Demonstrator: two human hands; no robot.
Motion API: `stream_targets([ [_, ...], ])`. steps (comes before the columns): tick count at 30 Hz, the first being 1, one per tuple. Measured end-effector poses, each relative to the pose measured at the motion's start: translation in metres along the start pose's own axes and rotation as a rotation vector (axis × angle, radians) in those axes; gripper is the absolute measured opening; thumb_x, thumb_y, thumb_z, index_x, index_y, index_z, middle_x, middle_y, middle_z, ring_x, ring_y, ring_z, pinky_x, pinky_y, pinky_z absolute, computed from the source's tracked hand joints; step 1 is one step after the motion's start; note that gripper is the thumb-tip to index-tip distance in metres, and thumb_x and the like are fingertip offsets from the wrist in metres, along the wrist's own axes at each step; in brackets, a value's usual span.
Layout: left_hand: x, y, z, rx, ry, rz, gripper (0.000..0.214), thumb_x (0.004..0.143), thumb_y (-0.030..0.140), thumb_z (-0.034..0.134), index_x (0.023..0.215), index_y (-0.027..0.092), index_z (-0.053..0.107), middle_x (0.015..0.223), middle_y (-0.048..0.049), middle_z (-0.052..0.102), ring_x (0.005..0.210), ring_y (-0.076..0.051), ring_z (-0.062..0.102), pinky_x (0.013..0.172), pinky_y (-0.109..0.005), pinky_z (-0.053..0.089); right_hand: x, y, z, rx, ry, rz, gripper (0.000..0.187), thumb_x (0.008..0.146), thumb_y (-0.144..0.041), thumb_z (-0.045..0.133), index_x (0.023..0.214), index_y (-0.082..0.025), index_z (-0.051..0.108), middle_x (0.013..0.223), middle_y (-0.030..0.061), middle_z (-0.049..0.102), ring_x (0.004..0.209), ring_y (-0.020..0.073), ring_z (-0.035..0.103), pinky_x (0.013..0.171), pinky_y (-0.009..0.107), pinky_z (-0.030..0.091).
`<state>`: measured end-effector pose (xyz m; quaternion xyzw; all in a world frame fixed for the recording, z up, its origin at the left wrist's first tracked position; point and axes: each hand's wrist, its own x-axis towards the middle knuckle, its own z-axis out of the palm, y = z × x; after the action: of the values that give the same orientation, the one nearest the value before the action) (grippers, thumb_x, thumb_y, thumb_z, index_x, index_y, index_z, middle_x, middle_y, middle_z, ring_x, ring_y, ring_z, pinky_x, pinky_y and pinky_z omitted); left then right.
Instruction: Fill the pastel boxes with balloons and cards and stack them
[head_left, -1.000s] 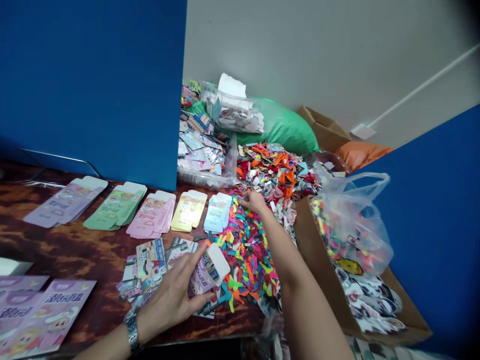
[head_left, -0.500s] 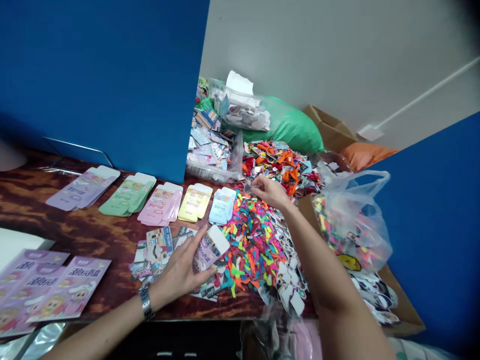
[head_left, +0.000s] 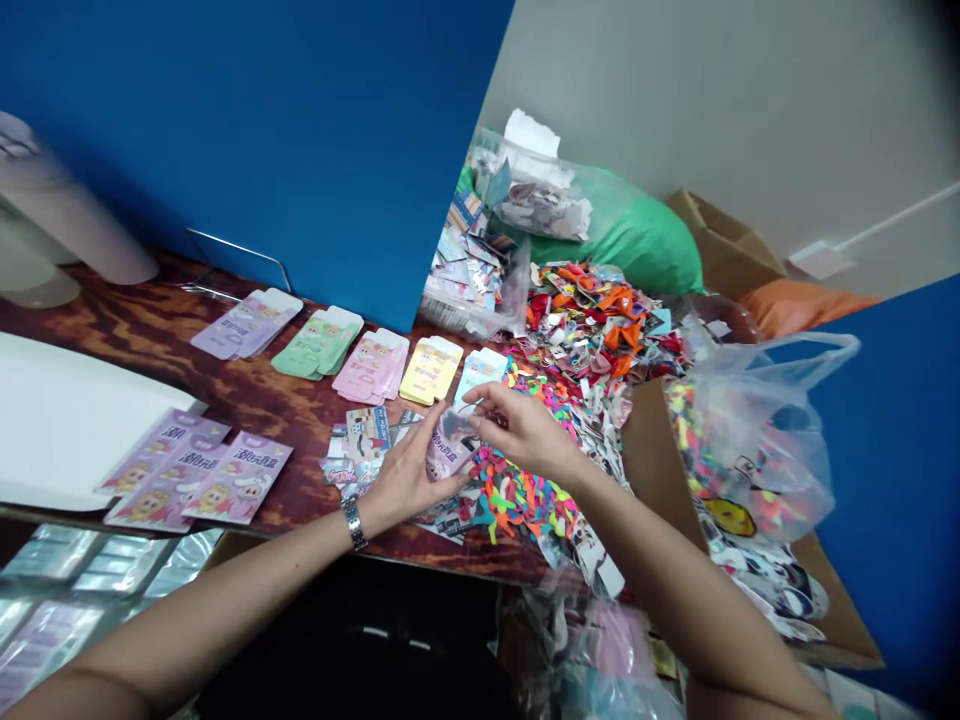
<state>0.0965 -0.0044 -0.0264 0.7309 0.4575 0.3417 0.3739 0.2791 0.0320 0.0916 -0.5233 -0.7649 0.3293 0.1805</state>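
Note:
My left hand (head_left: pixel 397 480), with a metal watch at the wrist, is wrapped round a small purple printed box (head_left: pixel 448 450) held above the table's front part. My right hand (head_left: pixel 517 430) is at the upper end of that box, thumb and fingers pinched together. Whatever is between those fingers is too small and blurred to name. Under my left hand lie printed cards (head_left: pixel 365 435) in a loose spread. Beneath and beside my right hand spreads a heap of small, bright multicoloured pieces (head_left: pixel 517 505).
Flat purple, green (head_left: pixel 319 343), pink (head_left: pixel 373 365), yellow (head_left: pixel 431 368) and blue boxes stand in stacks along the back. Larger purple packets (head_left: pixel 238 478) lie left. Mixed trinkets (head_left: pixel 585 310) are heaped behind. A clear plastic bag (head_left: pixel 772 450) sits in a cardboard box at right.
My right hand has come from the trinket heap's front edge toward me and left, to the upper end of the purple box. The view has swung left. My left hand still holds the box.

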Motion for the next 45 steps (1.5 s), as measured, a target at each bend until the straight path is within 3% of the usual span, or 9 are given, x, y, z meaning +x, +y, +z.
stream_targets([
  [4, -0.005, 0.002, -0.006, 0.006, 0.021, 0.010, 0.089, 0.080, 0.048, 0.069, 0.151, 0.023, 0.022, 0.148, -0.0136, 0.044, 0.133, -0.029, 0.048, 0.108, -0.045, 0.042, -0.003, -0.005, 0.007, -0.159, 0.022, 0.030, 0.021, 0.085, -0.017, 0.055, 0.105, -0.021, 0.061, 0.068, -0.0031, 0.063, 0.060, 0.0128, 0.057, 0.060, 0.023, 0.038],
  [18, -0.012, 0.002, -0.007, -0.069, 0.025, 0.021, 0.088, 0.083, 0.046, 0.065, 0.151, 0.019, 0.018, 0.152, -0.0162, 0.038, 0.137, -0.028, 0.042, 0.112, -0.045, 0.038, -0.007, 0.002, 0.007, 0.055, 0.029, 0.040, 0.022, 0.086, -0.023, 0.052, 0.107, -0.019, 0.058, 0.069, -0.0041, 0.060, 0.057, 0.0106, 0.053, 0.056, 0.021, 0.038],
  [22, -0.011, 0.001, -0.006, -0.002, 0.058, 0.063, 0.086, 0.083, 0.046, 0.065, 0.151, 0.020, 0.019, 0.147, -0.0156, 0.043, 0.133, -0.028, 0.047, 0.108, -0.044, 0.042, -0.010, -0.005, 0.007, -0.103, 0.048, -0.010, 0.021, 0.087, -0.017, 0.051, 0.106, -0.019, 0.059, 0.069, -0.0035, 0.062, 0.058, 0.0113, 0.056, 0.060, 0.022, 0.040],
  [28, -0.008, 0.001, -0.007, 0.098, 0.078, 0.119, 0.086, 0.085, 0.048, 0.063, 0.152, 0.021, 0.018, 0.143, -0.0156, 0.046, 0.131, -0.030, 0.048, 0.106, -0.046, 0.043, -0.014, -0.013, 0.015, -0.459, 0.008, -0.147, 0.030, 0.086, -0.010, 0.048, 0.112, -0.019, 0.057, 0.102, 0.0084, 0.070, 0.088, 0.0199, 0.065, 0.075, 0.027, 0.045],
  [38, -0.010, -0.001, -0.005, 0.187, 0.078, 0.207, 0.086, 0.087, 0.046, 0.061, 0.154, 0.023, 0.013, 0.136, -0.0147, 0.051, 0.122, -0.029, 0.053, 0.100, -0.044, 0.046, -0.014, -0.018, 0.017, -0.511, -0.152, -0.112, 0.028, 0.086, -0.009, 0.051, 0.112, -0.020, 0.056, 0.085, 0.0032, 0.068, 0.073, 0.0167, 0.062, 0.064, 0.023, 0.041],
  [42, -0.010, -0.001, -0.006, 0.155, 0.083, 0.179, 0.087, 0.086, 0.048, 0.062, 0.153, 0.022, 0.014, 0.137, -0.0147, 0.050, 0.124, -0.029, 0.052, 0.102, -0.043, 0.045, -0.017, -0.021, 0.009, -0.491, -0.023, -0.181, 0.024, 0.090, -0.017, 0.053, 0.113, -0.020, 0.057, 0.101, 0.0079, 0.067, 0.087, 0.0197, 0.064, 0.074, 0.028, 0.047],
  [45, -0.010, 0.000, -0.007, 0.127, 0.079, 0.167, 0.088, 0.085, 0.049, 0.064, 0.153, 0.022, 0.015, 0.143, -0.0148, 0.046, 0.130, -0.029, 0.048, 0.106, -0.043, 0.043, -0.019, -0.023, 0.005, -0.424, 0.096, -0.260, 0.017, 0.093, -0.020, 0.051, 0.108, -0.021, 0.059, 0.098, 0.0066, 0.068, 0.088, 0.0188, 0.065, 0.077, 0.028, 0.049],
])
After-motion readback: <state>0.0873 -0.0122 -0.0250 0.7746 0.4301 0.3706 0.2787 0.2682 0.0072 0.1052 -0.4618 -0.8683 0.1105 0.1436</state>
